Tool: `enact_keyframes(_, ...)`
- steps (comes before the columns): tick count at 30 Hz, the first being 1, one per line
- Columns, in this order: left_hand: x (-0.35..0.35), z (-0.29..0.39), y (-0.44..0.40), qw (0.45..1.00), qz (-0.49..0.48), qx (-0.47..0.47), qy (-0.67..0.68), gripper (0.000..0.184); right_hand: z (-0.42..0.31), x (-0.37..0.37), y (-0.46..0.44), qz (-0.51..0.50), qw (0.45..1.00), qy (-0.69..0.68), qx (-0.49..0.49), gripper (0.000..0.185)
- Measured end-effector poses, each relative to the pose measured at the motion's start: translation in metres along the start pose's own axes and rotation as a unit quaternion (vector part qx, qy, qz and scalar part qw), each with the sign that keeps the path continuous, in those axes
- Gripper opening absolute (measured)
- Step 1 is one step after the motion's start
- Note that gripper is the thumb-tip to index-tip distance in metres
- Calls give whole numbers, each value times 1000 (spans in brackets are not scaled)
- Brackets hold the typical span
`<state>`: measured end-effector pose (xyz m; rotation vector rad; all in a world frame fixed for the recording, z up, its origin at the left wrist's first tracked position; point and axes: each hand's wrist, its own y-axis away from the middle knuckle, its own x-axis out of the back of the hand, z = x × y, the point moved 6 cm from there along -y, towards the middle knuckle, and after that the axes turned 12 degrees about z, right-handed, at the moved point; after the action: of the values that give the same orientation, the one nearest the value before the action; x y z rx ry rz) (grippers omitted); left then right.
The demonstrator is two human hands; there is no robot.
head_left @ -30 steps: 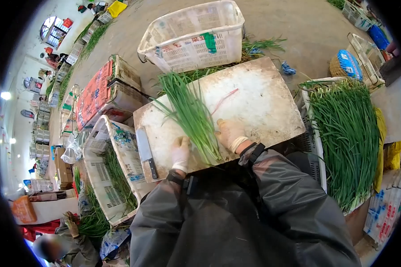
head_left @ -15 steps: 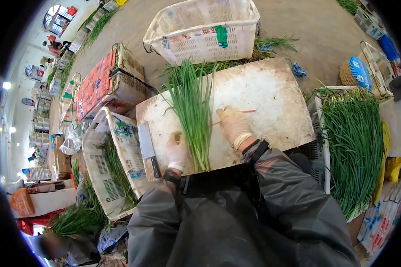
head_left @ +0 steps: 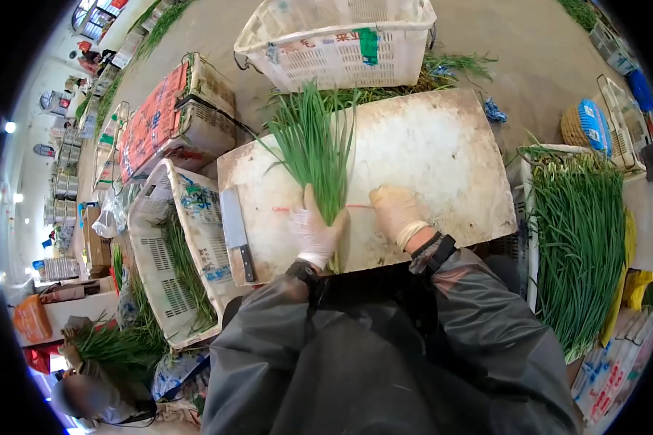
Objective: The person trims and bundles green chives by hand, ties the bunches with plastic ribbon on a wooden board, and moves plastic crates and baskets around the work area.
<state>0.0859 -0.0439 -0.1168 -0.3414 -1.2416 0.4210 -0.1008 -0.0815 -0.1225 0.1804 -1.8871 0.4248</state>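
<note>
A bundle of long green leafy stalks (head_left: 318, 145) lies on a pale, stained board (head_left: 428, 163), its leaf tips toward the far edge. My gloved left hand (head_left: 315, 228) is laid over the lower stalks, fingers and thumb round them. A thin red strip (head_left: 281, 209) shows left of the bundle and again on its right, running beneath it. At its right end, my gloved right hand (head_left: 400, 214) is closed on the strip, knuckles up. A cleaver (head_left: 233, 225) with a black handle lies at the board's left edge.
Beyond the board stands a white crate (head_left: 341, 54). On the right, another crate is packed with green stalks (head_left: 577, 246). A tilted crate (head_left: 174, 254) and a red-covered crate (head_left: 156, 123) are on the left. A co-worker (head_left: 98, 395) is at the lower left.
My left hand has moved from beside the bundle onto its lower stalks. My right hand has taken hold of the red strip, which now passes under the bundle. The bundle has turned more upright.
</note>
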Motion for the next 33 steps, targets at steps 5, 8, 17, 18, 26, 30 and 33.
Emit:
enact_keyframes(5,-4,-9,-7,995,31,45,86,63,-9,38,1,90,996,16,21,13)
enact_keyframes(8,-18,-26,-9,975,14,112,193,53,-29,14,15,20,982,-190,-2,12)
enact_keyframes(17,-7,-13,-12,985,-5,107,134,56,-72,-16,41,-183,966,-166,-68,42)
enact_keyframes(18,-7,-12,-12,985,-4,107,139,58,-73,-18,40,-191,963,-170,-83,41)
enact_keyframes(26,-1,-3,-15,992,-30,91,86,80,-79,-5,38,-248,960,-111,-67,36)
enact_keyframes(30,0,-1,-14,992,-33,100,71,79,-81,-6,49,-230,962,-133,-55,38)
enact_keyframes(33,-4,-9,-13,991,-18,99,93,74,-67,-6,41,-267,952,-144,-42,44)
